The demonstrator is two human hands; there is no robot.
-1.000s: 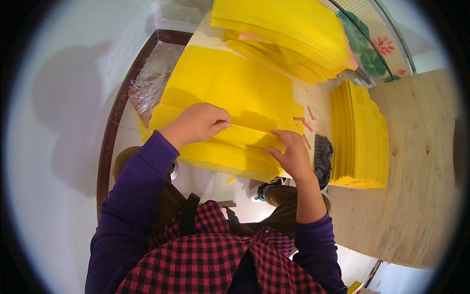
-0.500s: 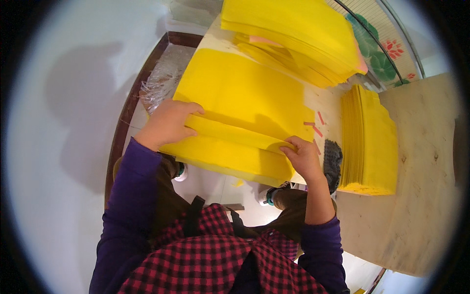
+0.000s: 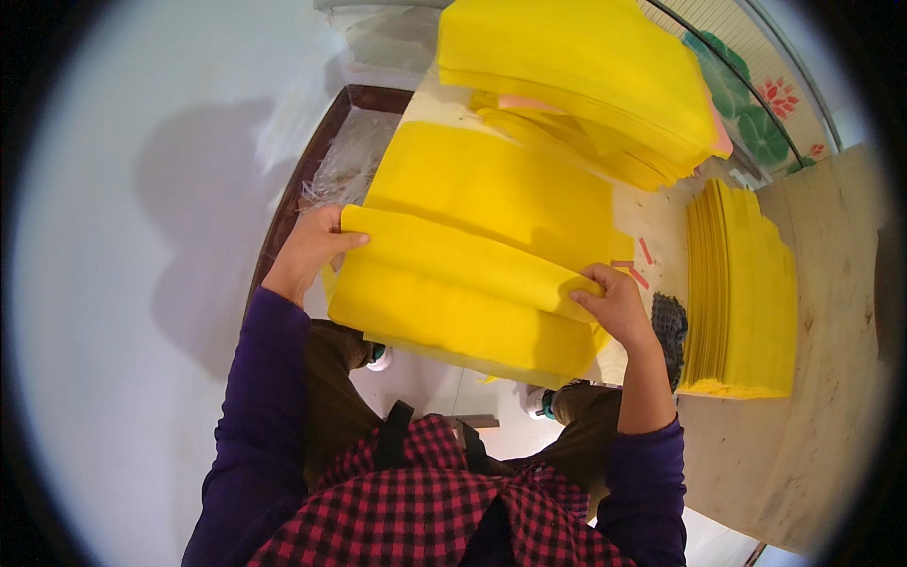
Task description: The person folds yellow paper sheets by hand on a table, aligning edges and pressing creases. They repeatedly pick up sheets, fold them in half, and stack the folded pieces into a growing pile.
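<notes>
A yellow fabric sheet [image 3: 453, 255] lies in front of me with a strip of it folded up across its width. My left hand [image 3: 310, 248] pinches the left end of this fold between thumb and fingers. At the right end, my right hand [image 3: 612, 300] grips the same folded strip, thumb on top. The near part of the yellow cloth [image 3: 463, 326] hangs over the table's front edge, above my knees. Beyond the fold, more flat yellow fabric [image 3: 491, 180] covers the table.
A tall stack of yellow sheets [image 3: 576, 71] sits at the back; another folded stack [image 3: 742, 293] stands on the right. Small pink strips [image 3: 639, 277] and a dark grey cloth [image 3: 669, 335] lie between. Clear plastic wrap [image 3: 354, 165] is at the left, beside the wall [image 3: 142, 312].
My left hand has changed from loosely spread fingers at the fold to a pinch on its end. The folded strip is lifted and looks wider. The whole view has shifted slightly.
</notes>
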